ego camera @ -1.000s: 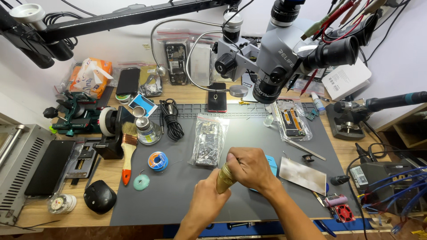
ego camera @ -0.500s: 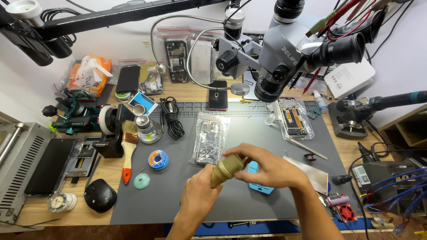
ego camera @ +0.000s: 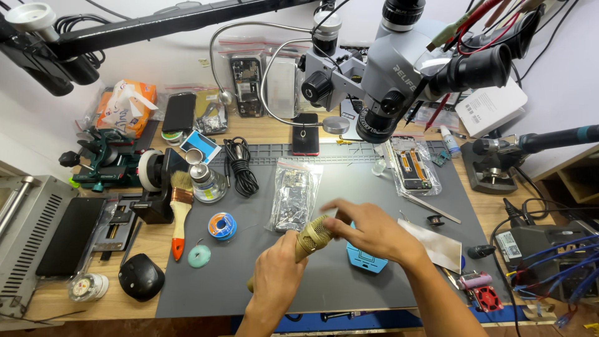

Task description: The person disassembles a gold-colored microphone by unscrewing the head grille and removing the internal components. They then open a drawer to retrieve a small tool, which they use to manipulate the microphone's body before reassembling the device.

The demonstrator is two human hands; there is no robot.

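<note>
My left hand grips the body of a gold-coloured microphone, which points up and to the right above the grey work mat. My right hand has its fingers around the mesh head of the microphone. A blue phone-shaped part lies on the mat just under my right hand. A clear bag with a circuit board lies flat just beyond the microphone.
A grey microscope hangs over the mat's back edge. A brush, solder spool, metal cup and black cable sit at left. A bagged phone frame, tweezers and a foil sheet lie at right.
The microphone has tilted to point up and right, and both hands have moved slightly left and forward. The blue part now shows more from under my right hand.
</note>
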